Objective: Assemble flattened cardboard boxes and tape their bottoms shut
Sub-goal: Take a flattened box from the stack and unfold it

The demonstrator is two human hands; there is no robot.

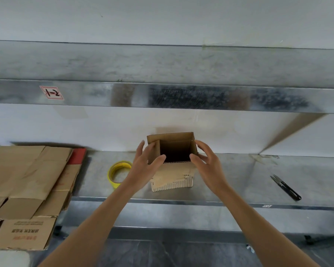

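Note:
A small brown cardboard box [173, 175] stands upright on the metal table [229, 176], its open top facing me and its inside dark. My left hand [146, 166] grips the box's left wall, thumb at the near rim. On the opposite side, my right hand [208, 162] holds the right wall, thumb on the near rim too. A roll of yellow tape [118, 173] lies flat on the table just left of my left wrist. Black thread snips [285, 186] lie on the table at the right.
A stack of flattened cardboard boxes [27, 182] fills the table's left end, with something red [77, 156] at its far edge. A metal shelf [162, 95] runs overhead across the whole width. A white wall stands behind the table.

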